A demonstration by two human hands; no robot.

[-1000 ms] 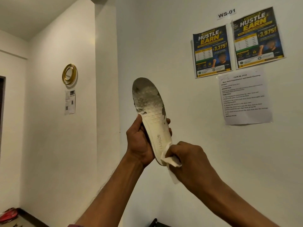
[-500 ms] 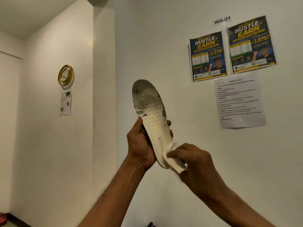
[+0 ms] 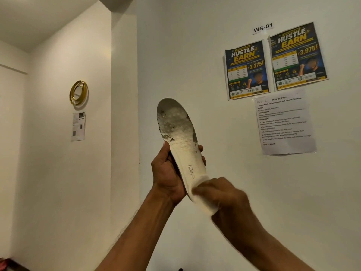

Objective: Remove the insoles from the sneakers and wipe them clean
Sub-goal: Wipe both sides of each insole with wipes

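Shifted since half a second before: right hand [image 3: 228,200] and its white cloth [image 3: 206,205], now higher on the heel end of the insole [image 3: 178,133], so that the printed word read only "SHION" where all of "FASHION" had shown. Motion blur lay over that hand.

Item 1, insole. Off-white, held upright in the air, toe end uppermost and heel end lowest. The toe half was grey with grime and had dark flecks at both edges; the lower half was paler.

Item 2, left hand [image 3: 168,173]. Left of the insole at its middle, thumb on the near left edge, fingertips showing past the right edge. The fingers were curled round the insole in a firm clasp.

Item 3, right hand. At the insole's heel end, lower right, fingers bunched on the cloth and pressing it against the heel (how much of the heel lay beneath could not be told).

Item 4, wall fittings. Two "HUSTLE & EARN" posters [image 3: 246,69] hung side by side, up and to the right of the insole. A "WS-01" label [image 3: 262,28] sat above them, and a printed task sheet [image 3: 285,124] hung right of the insole's toe end. A gold ring [image 3: 78,92] hung up and to the left of the insole, with a small paper notice [image 3: 78,126] under it.
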